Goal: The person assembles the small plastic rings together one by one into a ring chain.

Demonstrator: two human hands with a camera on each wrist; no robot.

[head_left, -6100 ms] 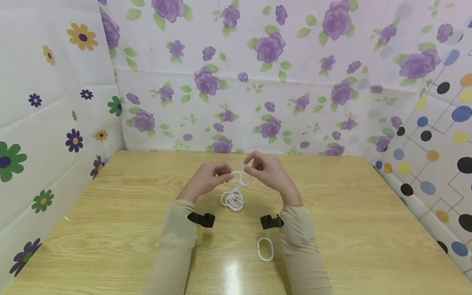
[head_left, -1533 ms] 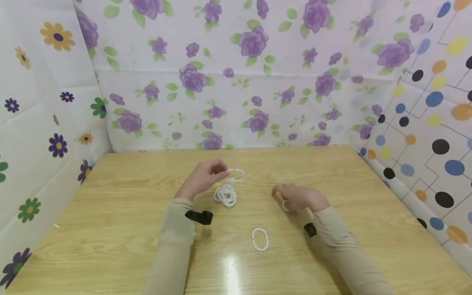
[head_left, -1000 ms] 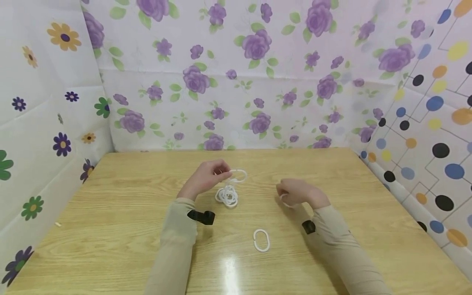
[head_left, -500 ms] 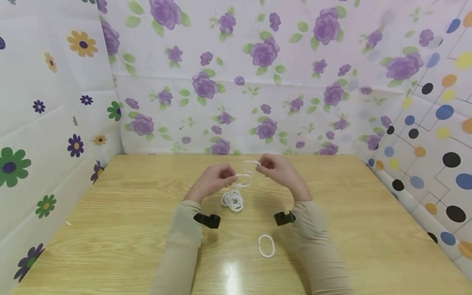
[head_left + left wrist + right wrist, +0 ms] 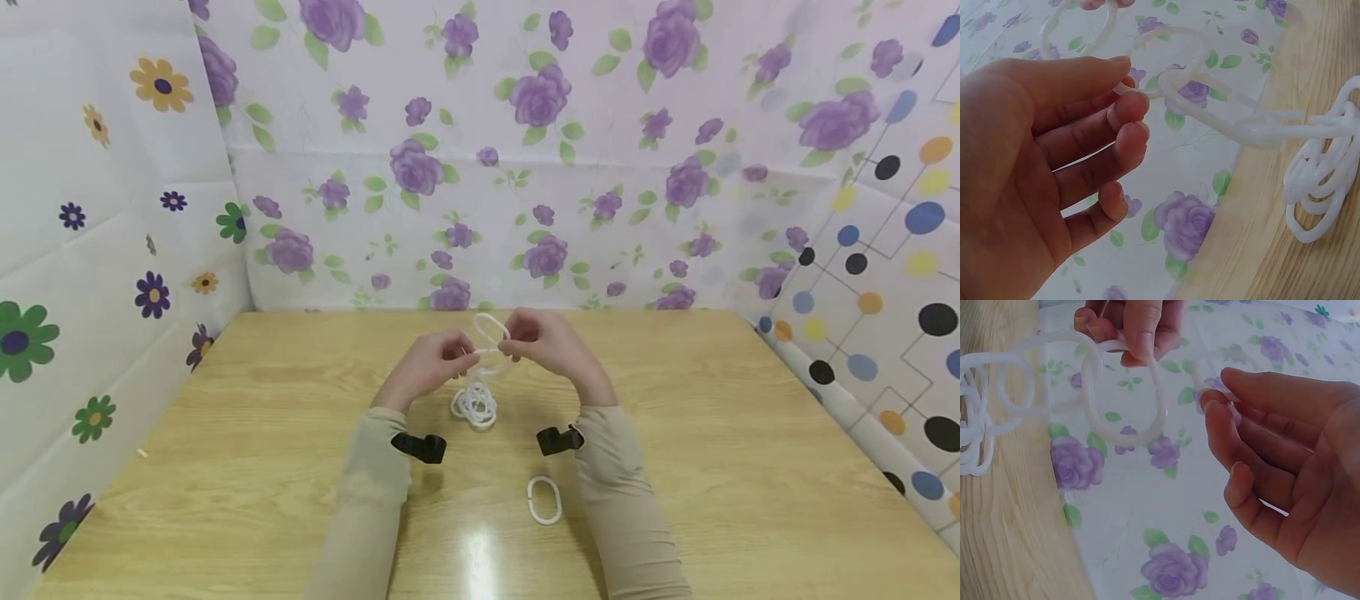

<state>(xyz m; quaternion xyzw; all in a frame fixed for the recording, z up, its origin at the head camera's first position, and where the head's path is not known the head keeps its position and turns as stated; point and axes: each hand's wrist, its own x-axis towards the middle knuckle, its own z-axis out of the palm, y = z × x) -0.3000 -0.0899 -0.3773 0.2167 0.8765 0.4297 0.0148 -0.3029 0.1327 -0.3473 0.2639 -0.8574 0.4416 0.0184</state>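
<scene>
The left hand (image 5: 433, 367) pinches the end link (image 5: 1159, 406) of a white chain between thumb and index finger. From that link the chain runs down to a pile of linked white rings (image 5: 474, 406) on the table. The right hand (image 5: 551, 346) pinches another white oval link (image 5: 489, 327), tilted beside the end link in the head view. In the right wrist view the fingers of the right hand (image 5: 1285, 450) partly cover this link. Whether the two links are hooked together, I cannot tell.
A single white oval link (image 5: 544, 500) lies on the wooden table (image 5: 712, 467) nearer the body, by the right forearm. A small pale piece (image 5: 142, 452) is at the table's left side. Flowered and dotted sheets (image 5: 322, 275) stand around the back and sides.
The right hand went off to the right over the table, came back holding a link, and has since moved left and closer to the left hand. The left hand has kept its hold on the chain.
</scene>
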